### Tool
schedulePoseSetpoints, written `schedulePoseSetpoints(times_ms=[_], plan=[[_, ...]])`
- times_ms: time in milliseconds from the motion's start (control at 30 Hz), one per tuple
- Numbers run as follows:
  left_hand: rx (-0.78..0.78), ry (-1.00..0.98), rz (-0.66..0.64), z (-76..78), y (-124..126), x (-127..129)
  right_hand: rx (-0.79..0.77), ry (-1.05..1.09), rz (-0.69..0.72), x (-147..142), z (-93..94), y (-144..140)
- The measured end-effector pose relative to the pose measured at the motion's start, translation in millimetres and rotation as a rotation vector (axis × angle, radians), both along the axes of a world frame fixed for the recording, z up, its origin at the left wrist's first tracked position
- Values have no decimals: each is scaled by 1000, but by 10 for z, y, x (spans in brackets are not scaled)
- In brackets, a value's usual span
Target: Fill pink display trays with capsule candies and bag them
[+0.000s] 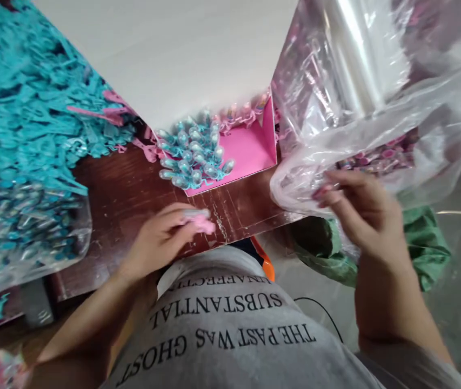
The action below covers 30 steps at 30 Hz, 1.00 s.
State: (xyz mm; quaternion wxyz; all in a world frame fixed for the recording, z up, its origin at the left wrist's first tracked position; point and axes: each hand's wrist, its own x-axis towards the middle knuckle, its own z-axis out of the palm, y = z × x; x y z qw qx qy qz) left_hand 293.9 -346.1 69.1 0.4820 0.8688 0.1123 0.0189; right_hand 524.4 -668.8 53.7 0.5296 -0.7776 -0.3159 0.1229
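Note:
My left hand (161, 235) is closed on a small pink plastic piece (201, 221), held just above the table's front edge. Between thumb and fingertips, my right hand (366, 208) pinches a small dark pink piece (323, 191), partly blurred, at the mouth of a clear plastic bag (295, 181). Pink-and-clear pieces (392, 154) lie inside that bag. Beyond both hands, an open pink box (248, 146) holds upright teal pieces with clear capsule tops (195, 148) on its left side, and a few pink ones (240, 112) along the back.
A large heap of teal plastic pieces (31, 81) covers the table's left, with pink ones at its edge. In front sits a clear bag of teal capsules (23, 227). The box's white lid (173, 54) rises behind. Green fabric (425, 246) hangs low at right.

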Motion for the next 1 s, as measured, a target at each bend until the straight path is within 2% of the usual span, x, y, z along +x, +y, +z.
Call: schedulePoseSetpoints(times_ms=[33,100,200,300,400,533,633,700,733,833,900,1000], plan=[[-110,31,-63,-36,-134,119,73,81,127,-157,39,137],[-283,54,-123,-131,-321,330,121,135,318,-375,64,389],[-335,3,-151,-232,-443,500,96,9,449,-447,26,578],[-195,-131,-185,-268,-484,519,68,-144,458,-398,-14,552],[9,-234,-164,-301,-541,490,14,-146,394,-423,-42,504],[250,-271,-151,-358,-618,502,-128,113,257,-534,-82,514],[274,-238,-153,-375,-595,565,-182,297,244,-455,-104,433],[214,-177,-144,-382,-545,609,-241,250,131,-261,-124,302],[161,-140,-140,-390,-521,626,-312,160,24,-127,-144,228],[-89,-9,-149,-460,-509,661,-651,-198,-297,346,-277,66],[-297,70,-142,-535,-560,677,-846,-320,-338,620,-400,42],[-524,161,-57,-620,-648,687,-959,-326,-254,803,-491,58]])
